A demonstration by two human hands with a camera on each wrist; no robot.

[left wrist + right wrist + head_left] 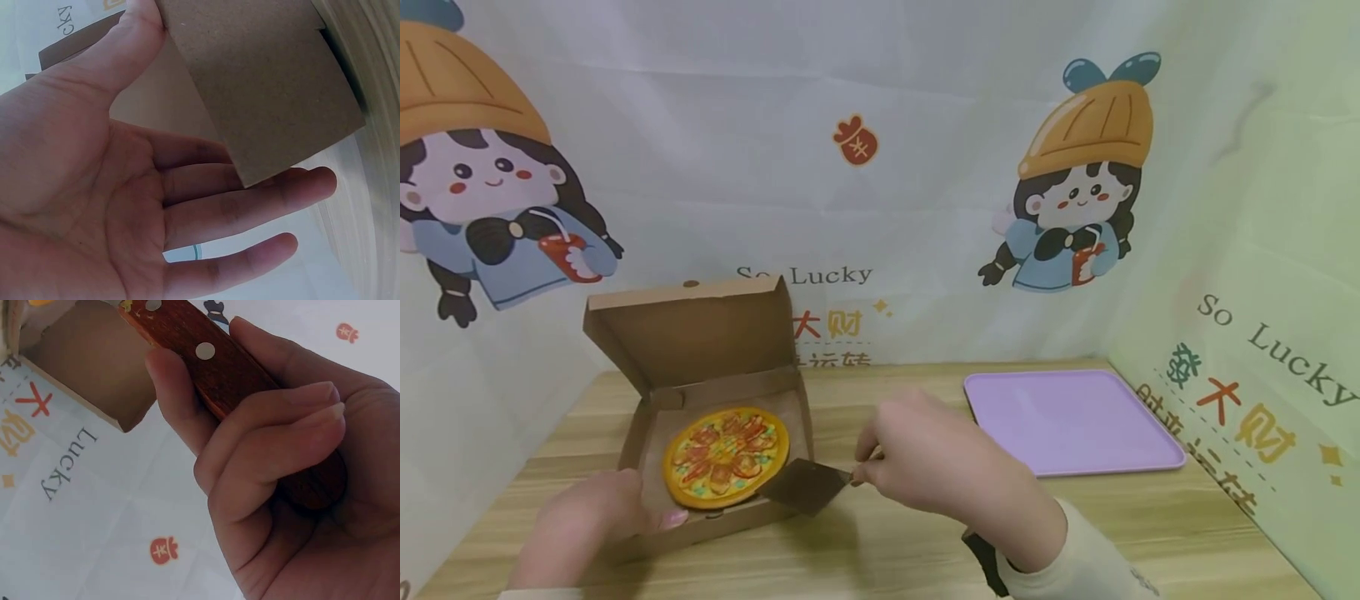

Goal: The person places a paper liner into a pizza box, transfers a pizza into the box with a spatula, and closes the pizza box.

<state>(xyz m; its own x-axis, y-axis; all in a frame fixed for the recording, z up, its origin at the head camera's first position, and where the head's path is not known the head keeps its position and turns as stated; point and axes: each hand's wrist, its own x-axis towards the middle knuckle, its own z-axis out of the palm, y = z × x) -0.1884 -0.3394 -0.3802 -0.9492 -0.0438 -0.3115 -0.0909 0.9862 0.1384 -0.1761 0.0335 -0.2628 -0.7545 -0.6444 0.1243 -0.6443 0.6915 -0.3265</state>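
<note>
A cardboard pizza box (707, 333) stands with its lid up on the left of the table, a pizza (727, 457) with a golden crust lying inside. My left hand (591, 508) holds the box at its front left corner, the thumb over the front wall. The left wrist view shows the fingers stretched along the cardboard (262, 81). My right hand (925, 450) grips a spatula by its riveted wooden handle (231, 369), fingers curled round it. The spatula's dark flat blade (808, 486) crosses the box's right front wall, its tip at the pizza's lower right edge.
A lilac tray (1067, 417) lies at the right rear of the wood-grain table (895, 550). Printed white cloth (925, 225) with cartoon figures and lettering hangs behind and along both sides.
</note>
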